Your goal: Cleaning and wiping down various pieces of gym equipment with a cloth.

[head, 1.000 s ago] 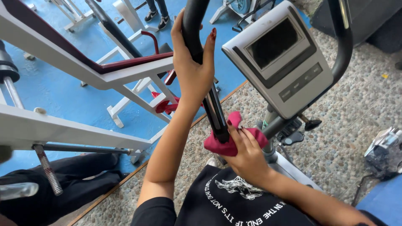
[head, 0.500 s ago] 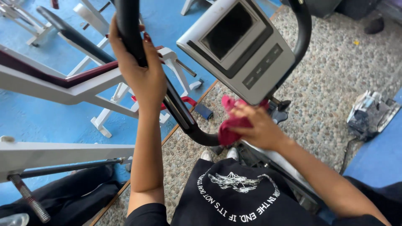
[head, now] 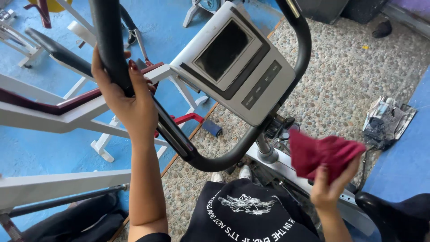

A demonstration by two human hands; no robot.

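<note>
My left hand (head: pixel 127 105) grips the black left handlebar (head: pixel 109 49) of an exercise bike. The bar curves down and under the grey console (head: pixel 233 62) with its dark screen, then rises again on the right side (head: pixel 302 49). My right hand (head: pixel 329 190) is off the bike, low at the right, and holds a crumpled dark pink cloth (head: pixel 324 154) in the air beside the bike's stem (head: pixel 264 150). The cloth touches nothing else. My black printed shirt (head: pixel 244 213) fills the bottom middle.
White and maroon weight benches (head: pixel 58 114) stand on blue flooring (head: pixel 27 148) at the left. A pebbled floor (head: pixel 340 76) lies under the bike. A crumpled silvery wrapper (head: pixel 385 118) lies at the right, and a black bike seat (head: pixel 394 217) is at the bottom right.
My right hand has pulled the pink cloth away from the lower handlebar and swung it out to the right. My left hand keeps its grip on the bar. The view has shifted left.
</note>
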